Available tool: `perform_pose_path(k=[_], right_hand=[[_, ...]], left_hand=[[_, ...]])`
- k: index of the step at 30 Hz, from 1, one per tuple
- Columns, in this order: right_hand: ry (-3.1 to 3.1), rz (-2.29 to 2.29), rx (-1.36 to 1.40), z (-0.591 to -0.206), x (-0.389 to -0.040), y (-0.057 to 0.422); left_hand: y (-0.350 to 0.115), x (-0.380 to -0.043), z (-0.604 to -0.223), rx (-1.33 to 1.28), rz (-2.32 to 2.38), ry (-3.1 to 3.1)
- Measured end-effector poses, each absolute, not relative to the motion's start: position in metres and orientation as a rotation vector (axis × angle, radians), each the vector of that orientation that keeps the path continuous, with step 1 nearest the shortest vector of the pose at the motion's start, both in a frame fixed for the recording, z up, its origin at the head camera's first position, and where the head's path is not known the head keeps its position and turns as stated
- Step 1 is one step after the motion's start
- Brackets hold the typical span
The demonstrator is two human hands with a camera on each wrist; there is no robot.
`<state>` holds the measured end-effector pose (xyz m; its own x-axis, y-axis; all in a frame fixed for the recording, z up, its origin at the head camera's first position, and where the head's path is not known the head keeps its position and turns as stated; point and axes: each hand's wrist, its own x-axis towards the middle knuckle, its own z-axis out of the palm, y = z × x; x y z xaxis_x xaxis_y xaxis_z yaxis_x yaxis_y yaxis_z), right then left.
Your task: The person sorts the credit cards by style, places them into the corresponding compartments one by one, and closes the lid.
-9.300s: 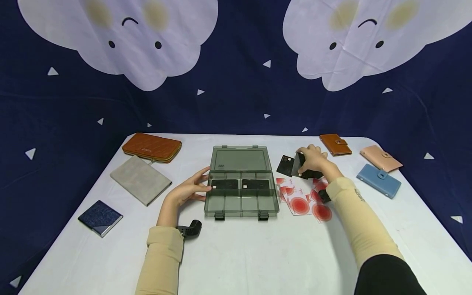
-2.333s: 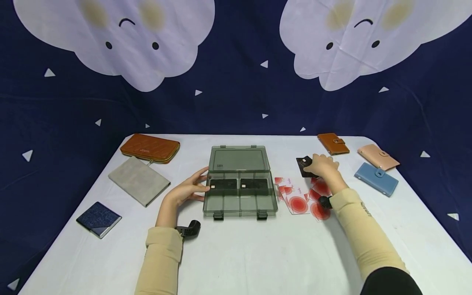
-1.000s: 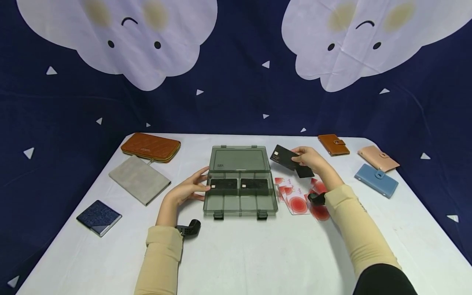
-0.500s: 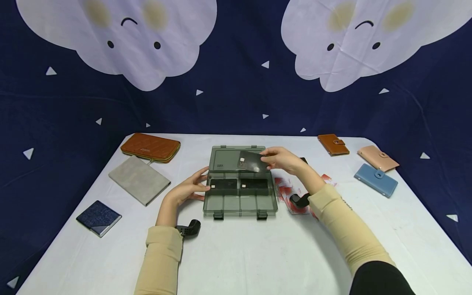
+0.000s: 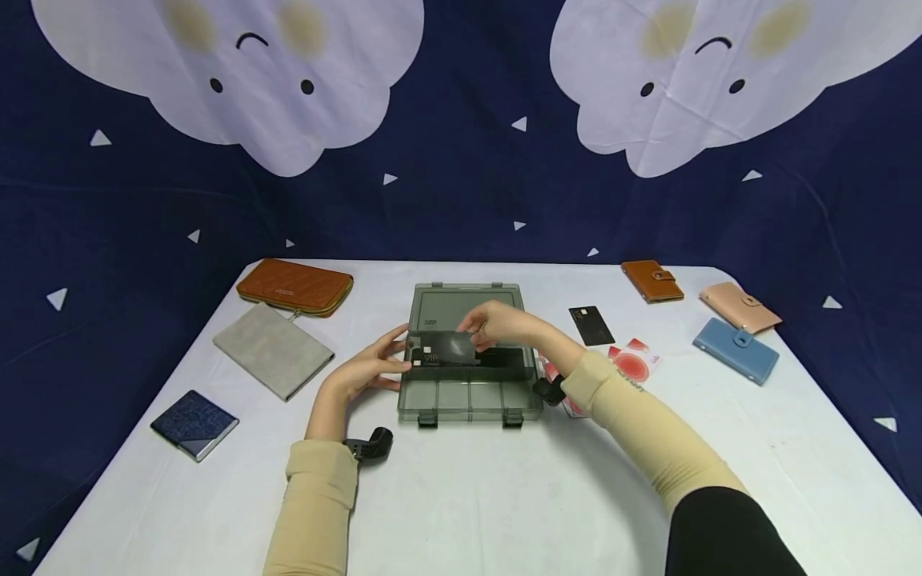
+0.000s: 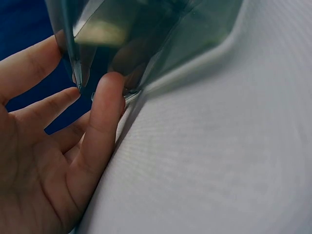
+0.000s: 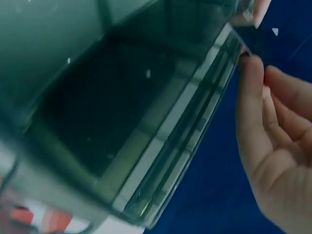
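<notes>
A translucent grey-green compartment box (image 5: 471, 417) stands on the table with its lid (image 5: 435, 308) folded back. My left hand (image 5: 367, 366) rests spread at its left side, fingertips and thumb touching the wall; in the left wrist view the fingers (image 6: 51, 108) look fairly straight. Between thumb and fingers, my right hand (image 5: 504, 324) pinches a black card (image 5: 448, 349) over the back-left compartment. Black cards lie in the back compartments: one in the left is partly covered by the held card, another (image 5: 507, 358) shows in the right. The front compartments hold nothing visible.
Right of the box lie a black card (image 5: 591, 326) and several red-and-white cards (image 5: 632, 366), partly behind my right forearm. Brown (image 5: 651, 282), pink (image 5: 740, 309) and blue (image 5: 738, 352) wallets sit at right. At left are a brown zip wallet (image 5: 295, 288), a grey folder (image 5: 274, 352) and a navy cardholder (image 5: 194, 424).
My right hand took a black card from the pile at right and moved it left over the box. That pile shrank to one black card. My left hand stayed at the box.
</notes>
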<state>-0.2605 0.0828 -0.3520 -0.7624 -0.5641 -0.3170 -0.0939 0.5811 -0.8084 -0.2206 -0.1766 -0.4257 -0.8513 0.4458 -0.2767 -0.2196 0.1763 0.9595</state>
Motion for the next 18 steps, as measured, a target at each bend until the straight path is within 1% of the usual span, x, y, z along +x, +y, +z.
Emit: perform_pose_path(k=[10,18], right_hand=[[2.387,-0.955,-0.575,-0.360,-0.258,0.065],[2.397,-0.764,-0.586,-0.362,-0.258,0.063]], left_hand=[[-0.177,-0.220,-0.424,0.214,1.729,1.945],[-0.177,-0.221,-0.425,0.212,1.725,1.946]])
